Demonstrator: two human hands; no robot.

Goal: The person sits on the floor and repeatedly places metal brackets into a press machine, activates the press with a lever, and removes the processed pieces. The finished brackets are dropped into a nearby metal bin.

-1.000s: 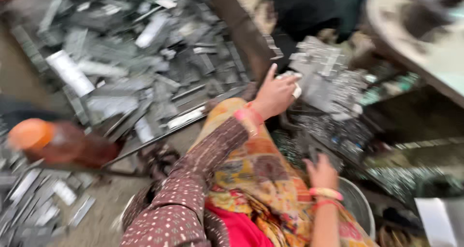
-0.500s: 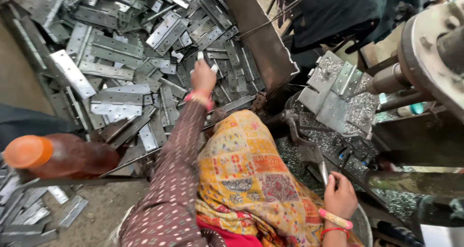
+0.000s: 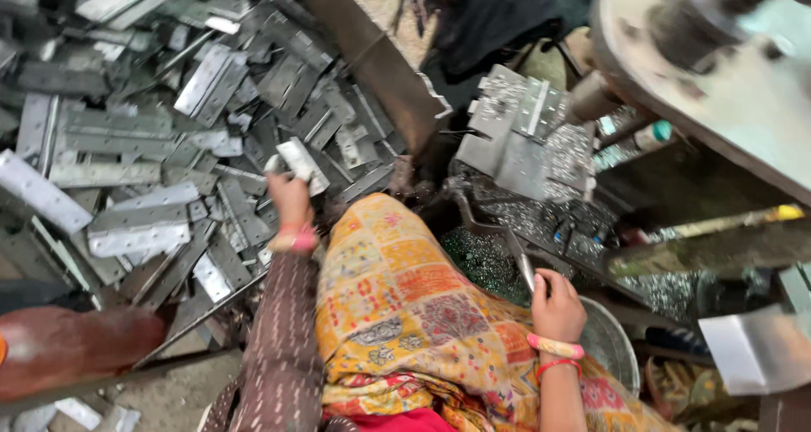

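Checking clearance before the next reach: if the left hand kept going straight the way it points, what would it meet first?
The left hand, holding a metal plate, points up-frame into the plate pile. It would likely meet the loose plates just beyond its fingertips first; depth is unclear.

The left hand point(image 3: 290, 197) reaches forward, arm outstretched, fingers closed; the right hand point(image 3: 556, 304) stays low, fingers curled.

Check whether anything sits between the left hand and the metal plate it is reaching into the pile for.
Nothing visible does. The left hand already grips a metal plate lifted above the pile of plates. The right hand holds a thin metal piece by the machine.
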